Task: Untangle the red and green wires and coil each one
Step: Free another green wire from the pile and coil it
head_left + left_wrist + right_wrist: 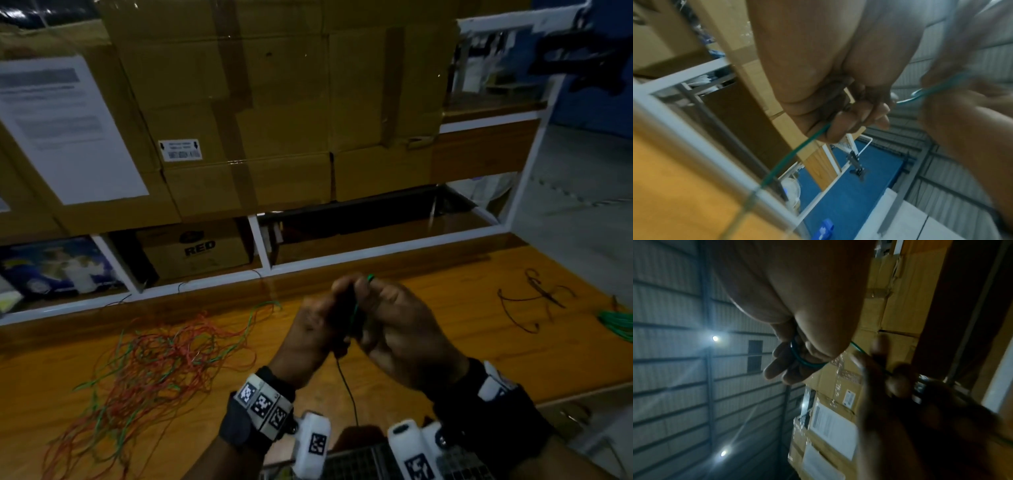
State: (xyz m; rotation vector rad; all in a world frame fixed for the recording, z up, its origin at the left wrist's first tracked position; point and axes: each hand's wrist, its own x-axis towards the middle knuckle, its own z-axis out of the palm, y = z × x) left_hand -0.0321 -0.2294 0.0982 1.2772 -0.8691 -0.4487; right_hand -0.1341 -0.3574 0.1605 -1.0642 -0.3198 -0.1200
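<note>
Stacked cardboard boxes [260,102] and a white-framed shelf fill the back of the scene, and an orange-brown wooden table [411,342] runs across the foreground. From the head view, a loose tangle of red and green wires [154,356] sprawls on the table at about 9 o'clock from the hands. A bundle of green wire [616,323] that looks already coiled lies at the far 3 o'clock edge, with a dark, thin wire [534,301] lying loose just short of it.

Both hands are raised together above the table centre. The left hand [315,329] has its fingers curled round a single green wire [797,151], which trails down out of the fist toward the table edge. The right hand [394,325] carries small loops of the same wire round its fingers [781,363], pinned by the thumb, so a coil seems to be building there.

This wire looks thin, light and springy. It should bend easily but will probably try to unwind if the loops are let go, and its smooth jacket may slip through a loose pinch. A sensible hold is a firm thumb pinch across the loops on the right, with the left feeding the free run close to the coil, under light tension only. Pulling hard on the trailing end could tighten knots in the tangle.
</note>
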